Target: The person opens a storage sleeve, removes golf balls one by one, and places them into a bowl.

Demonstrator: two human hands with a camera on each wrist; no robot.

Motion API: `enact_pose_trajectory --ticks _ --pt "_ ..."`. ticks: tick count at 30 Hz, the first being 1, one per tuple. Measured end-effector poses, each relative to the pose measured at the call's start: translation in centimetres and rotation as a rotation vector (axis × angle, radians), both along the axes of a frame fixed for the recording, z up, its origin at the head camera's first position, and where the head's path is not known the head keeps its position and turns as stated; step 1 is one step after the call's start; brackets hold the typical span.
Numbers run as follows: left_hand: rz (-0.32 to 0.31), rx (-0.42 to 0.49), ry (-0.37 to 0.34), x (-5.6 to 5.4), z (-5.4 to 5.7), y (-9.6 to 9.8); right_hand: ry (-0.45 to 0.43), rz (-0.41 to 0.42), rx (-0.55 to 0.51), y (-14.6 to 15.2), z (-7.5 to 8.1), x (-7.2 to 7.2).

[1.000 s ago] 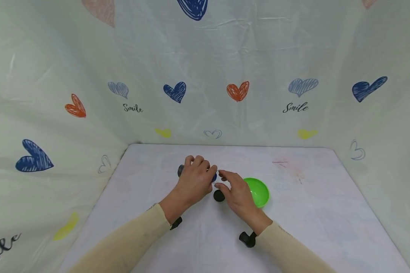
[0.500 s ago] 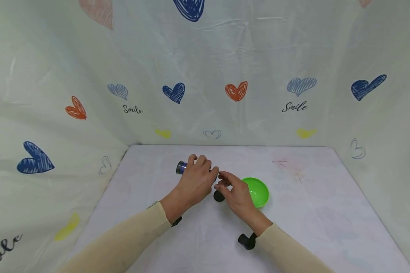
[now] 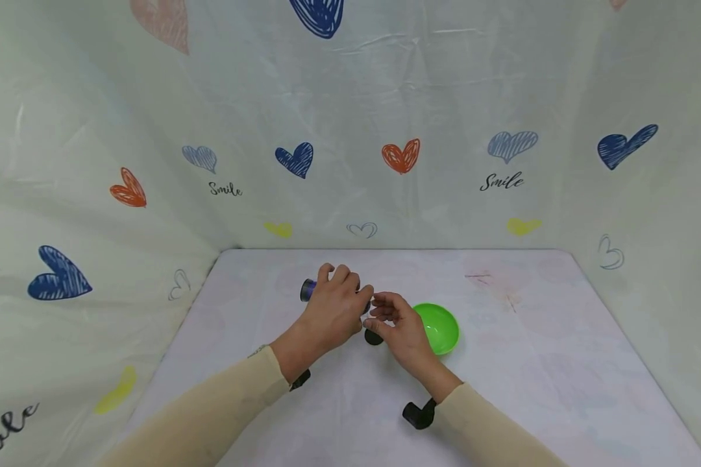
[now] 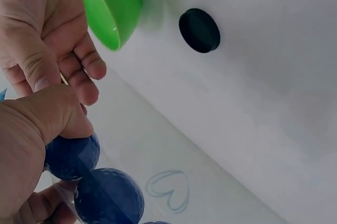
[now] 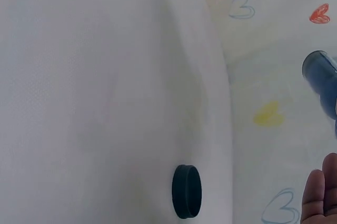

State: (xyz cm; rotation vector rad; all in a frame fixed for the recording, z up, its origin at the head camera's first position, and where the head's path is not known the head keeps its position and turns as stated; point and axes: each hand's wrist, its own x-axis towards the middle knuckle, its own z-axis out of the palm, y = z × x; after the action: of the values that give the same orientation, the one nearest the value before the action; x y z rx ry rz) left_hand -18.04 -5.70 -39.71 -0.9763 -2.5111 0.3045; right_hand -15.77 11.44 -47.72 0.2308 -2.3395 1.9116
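Note:
My left hand grips a clear tube with blue dimpled balls inside, which look like golf balls. In the head view its far end sticks out left of the hand; the other end is mostly hidden by fingers. Close beside that hidden end, my right hand is held with bent, relaxed fingers, thumb apart from them. Nothing shows in its grasp. In the left wrist view its fingertips are next to the left thumb. Below the hands a black round cap lies on the table.
A green bowl stands just right of the right hand on the white-covered table. Black wrist cameras sit under the forearms. A curtain with printed hearts hangs behind and beside the table.
The tube has tilted a little, so its far end shows more on the left. My right hand has edged left toward the tube, and its fingers have shifted slightly.

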Motion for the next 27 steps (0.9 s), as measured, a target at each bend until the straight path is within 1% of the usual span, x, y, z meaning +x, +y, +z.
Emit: enact_pose_trajectory --ticks 4,9,13,17,20,23,27 --pt "-0.001 -0.005 -0.025 0.3 0.0 0.2 -0.038 0.017 -0.081 -0.1 -0.4 -0.1" --pt "-0.003 -0.020 -0.069 0.6 0.0 0.5 -0.034 0.038 -0.144 0.0 -0.7 -0.1" --pt "0.005 -0.033 -0.071 0.6 -0.5 0.5 -0.024 0.020 -0.127 -0.1 -0.6 0.0" --pt "0.008 -0.010 -0.067 0.5 -1.0 0.4 -0.025 -0.005 -0.091 0.0 -0.1 0.1" --pt "0.010 0.038 -0.065 0.4 -1.3 0.3 -0.033 0.006 -0.090 0.0 0.2 0.0" --pt "0.005 0.083 -0.046 0.3 -1.6 0.2 -0.041 0.027 -0.090 0.1 0.3 -0.3" --pt "-0.005 0.097 -0.009 0.2 -1.6 0.1 -0.063 0.056 -0.084 0.4 0.2 -0.5"
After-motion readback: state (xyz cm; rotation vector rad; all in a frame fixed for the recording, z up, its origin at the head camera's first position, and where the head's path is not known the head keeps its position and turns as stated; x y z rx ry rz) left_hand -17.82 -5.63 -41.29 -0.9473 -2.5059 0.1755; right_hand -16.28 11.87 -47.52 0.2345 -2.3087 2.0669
